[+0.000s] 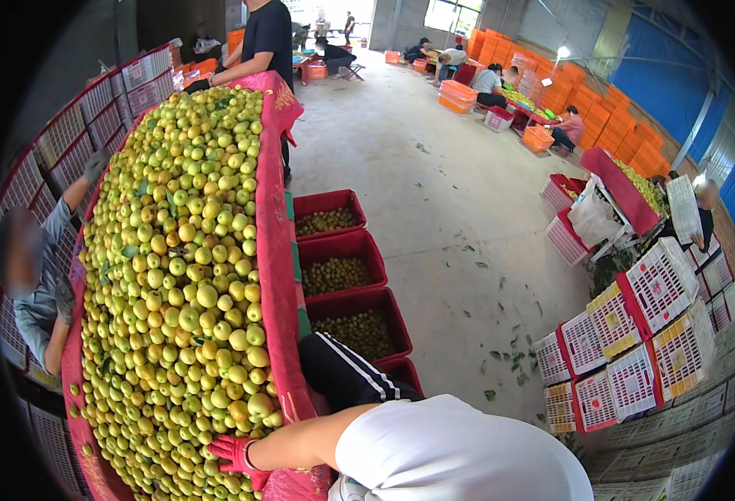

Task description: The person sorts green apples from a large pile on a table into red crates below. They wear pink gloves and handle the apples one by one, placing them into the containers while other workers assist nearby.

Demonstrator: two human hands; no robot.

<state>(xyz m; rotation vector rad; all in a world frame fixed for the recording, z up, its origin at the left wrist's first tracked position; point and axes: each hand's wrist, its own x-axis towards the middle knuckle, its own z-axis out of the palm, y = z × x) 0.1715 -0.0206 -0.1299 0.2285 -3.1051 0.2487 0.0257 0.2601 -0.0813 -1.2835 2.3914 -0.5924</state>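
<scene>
My right hand (pixel 237 453), in a red glove with a band at the wrist, rests palm down on a heap of small yellow-green, apple-like fruits (pixel 198 269). Its fingers are spread, with no fruit plainly gripped. My left hand is out of view. The heap fills a long sorting table edged with red patterned cloth (pixel 283 275); some fruits are tinged brown, and leaves lie among them. Beside the table's right edge stand red-lined crates (pixel 343 257) partly filled with smaller-looking fruits. My striped dark trouser leg (pixel 355 369) is close against the cloth rim.
Across the table a person (pixel 35 300) in grey gloves works at the edge; another (pixel 267 44) stands at the far end. Stacked plastic crates (pixel 636 332) rise at right, orange crates (pixel 567 94) along the far wall. Leaves (pixel 514 360) litter the concrete floor (pixel 430 232).
</scene>
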